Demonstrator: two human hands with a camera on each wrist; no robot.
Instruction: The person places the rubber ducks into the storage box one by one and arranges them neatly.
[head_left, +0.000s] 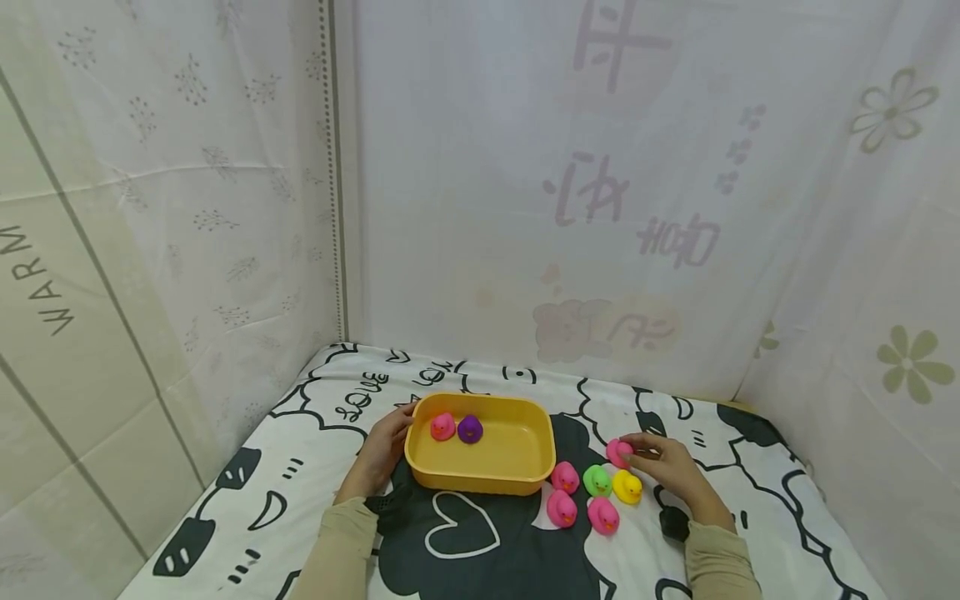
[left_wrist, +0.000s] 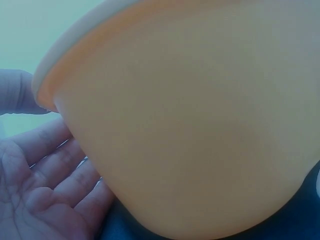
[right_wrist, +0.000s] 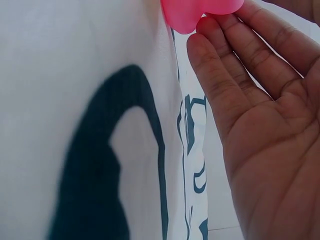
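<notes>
A yellow plastic tub (head_left: 480, 482) stands on the patterned cloth, with a pink rubber duck (head_left: 443, 427) and a purple duck (head_left: 470, 429) inside at its left. My left hand (head_left: 384, 450) holds the tub's left end. In the left wrist view the thumb (left_wrist: 17, 92) lies at the rim and the fingers rest along the outer wall. Right of the tub, my right hand (head_left: 667, 468) pinches another pink duck (head_left: 618, 452) at its fingertips. Close-up, that duck (right_wrist: 200, 12) shows only its lower part, against the fingertips.
Several ducks stand between tub and right hand: a green duck (head_left: 597, 481), a yellow duck (head_left: 627, 487) and pink ducks, one (head_left: 565, 477) close to the tub's corner. The black-and-white cloth (head_left: 315, 467) covers the surface. Printed curtains (head_left: 480, 208) hang behind and at both sides.
</notes>
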